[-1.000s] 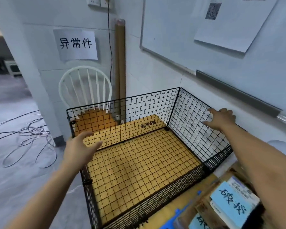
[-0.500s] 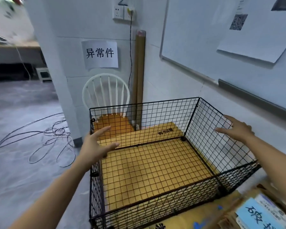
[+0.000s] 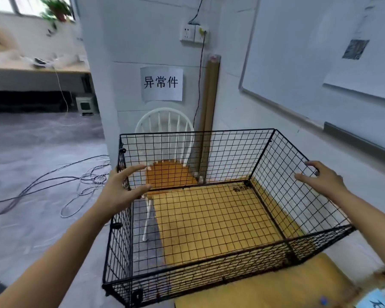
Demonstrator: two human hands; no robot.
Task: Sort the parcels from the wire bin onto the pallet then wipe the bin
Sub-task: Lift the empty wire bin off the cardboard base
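1. Left grip [image 3: 120, 192] is spread wide over the top rim of the bin [image 3: 209, 270], close to its far left corner. Index finger and thumb are well apart and hold nothing.
2. Right grip [image 3: 322, 182] straddles the rim of the right wall, thumb on the inner side and fingers curled over the outer side. I cannot tell whether it has closed on the wire.
3. Between the two grips sits the bin, open side up, with no parcels inside. Its mesh floor lies partly over a yellow cardboard sheet [image 3: 276, 285]. A white chair [image 3: 165, 121] stands just behind the far wall.
4. Labelled parcels [image 3: 378, 300] show only at the bottom right corner, outside the bin. What they rest on is cut off.
5. Sorting looks done, judging by the bare mesh. Wiping remains, and no cloth is in view.
6. What the coming move turns on is that each grip sits on its own side wall, opposite the other across the bin, and the long axis seems to run away from the person. Neither is clearly nearer. A two-sided lift or shift would need the left to close on the rim as well, or the light frame may twist.
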